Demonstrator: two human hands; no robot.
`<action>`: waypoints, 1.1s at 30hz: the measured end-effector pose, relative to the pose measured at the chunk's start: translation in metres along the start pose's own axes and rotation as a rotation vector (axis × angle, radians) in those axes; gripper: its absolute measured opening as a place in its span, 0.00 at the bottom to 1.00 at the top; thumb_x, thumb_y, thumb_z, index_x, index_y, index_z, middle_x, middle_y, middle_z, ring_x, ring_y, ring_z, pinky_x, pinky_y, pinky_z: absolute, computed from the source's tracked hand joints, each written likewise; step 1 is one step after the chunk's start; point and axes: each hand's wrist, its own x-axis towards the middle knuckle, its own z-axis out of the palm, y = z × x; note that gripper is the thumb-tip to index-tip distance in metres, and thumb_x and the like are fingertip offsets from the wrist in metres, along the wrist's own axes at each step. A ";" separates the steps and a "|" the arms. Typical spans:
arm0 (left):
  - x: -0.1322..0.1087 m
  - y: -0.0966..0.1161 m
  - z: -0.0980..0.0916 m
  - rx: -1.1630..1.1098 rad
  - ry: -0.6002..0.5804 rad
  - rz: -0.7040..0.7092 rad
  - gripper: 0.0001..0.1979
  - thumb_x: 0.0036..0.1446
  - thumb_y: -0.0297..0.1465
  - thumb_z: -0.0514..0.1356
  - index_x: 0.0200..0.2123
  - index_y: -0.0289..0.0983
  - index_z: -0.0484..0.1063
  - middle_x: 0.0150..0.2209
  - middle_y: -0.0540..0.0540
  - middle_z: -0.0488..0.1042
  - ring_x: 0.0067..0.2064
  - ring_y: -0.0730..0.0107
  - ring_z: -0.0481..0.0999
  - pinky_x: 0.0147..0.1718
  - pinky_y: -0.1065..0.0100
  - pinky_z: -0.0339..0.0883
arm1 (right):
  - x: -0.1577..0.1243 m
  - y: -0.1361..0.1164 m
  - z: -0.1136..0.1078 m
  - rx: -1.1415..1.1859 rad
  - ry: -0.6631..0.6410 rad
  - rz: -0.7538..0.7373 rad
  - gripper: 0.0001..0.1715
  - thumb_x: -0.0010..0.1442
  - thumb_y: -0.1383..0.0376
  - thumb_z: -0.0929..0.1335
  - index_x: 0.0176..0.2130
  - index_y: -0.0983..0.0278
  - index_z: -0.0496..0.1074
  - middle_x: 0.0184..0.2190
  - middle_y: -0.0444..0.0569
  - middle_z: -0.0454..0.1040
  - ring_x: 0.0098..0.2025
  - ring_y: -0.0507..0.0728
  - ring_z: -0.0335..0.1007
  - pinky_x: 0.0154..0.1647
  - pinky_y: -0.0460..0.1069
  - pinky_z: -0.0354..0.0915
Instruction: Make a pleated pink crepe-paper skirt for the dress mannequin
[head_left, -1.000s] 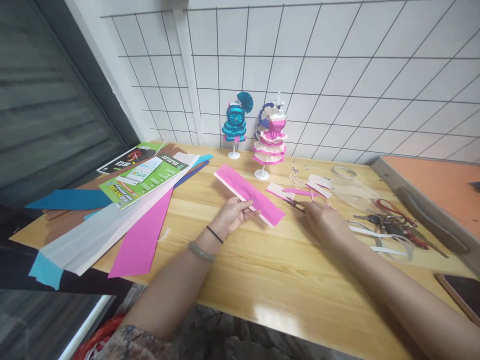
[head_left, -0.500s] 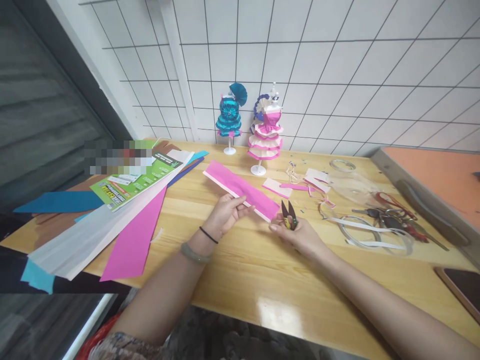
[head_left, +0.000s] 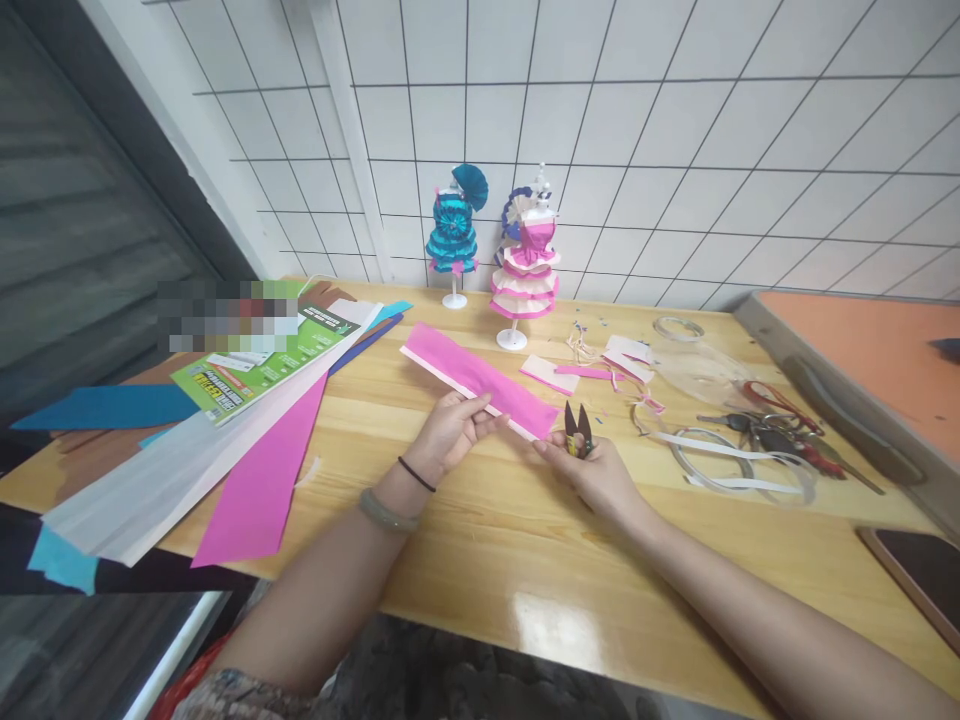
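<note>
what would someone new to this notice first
Probably the bright pink strip with its white edge, mid-view, held by the left hand and touched at one end by the right hand, which also holds dark-bladed snips. Then, near the tiled wall, the miniature teal dress and, to its right, the ruffled pink-and-white dress.

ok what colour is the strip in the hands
The strip is pink, with a white near edge, as the head view shows.
</note>
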 end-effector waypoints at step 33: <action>-0.001 0.000 0.002 0.048 -0.069 -0.020 0.09 0.48 0.22 0.64 0.22 0.31 0.66 0.20 0.52 0.69 0.25 0.79 0.72 0.42 0.64 0.72 | 0.002 0.008 0.000 0.060 0.053 0.000 0.28 0.43 0.45 0.71 0.19 0.62 0.57 0.11 0.36 0.52 0.16 0.45 0.41 0.18 0.45 0.37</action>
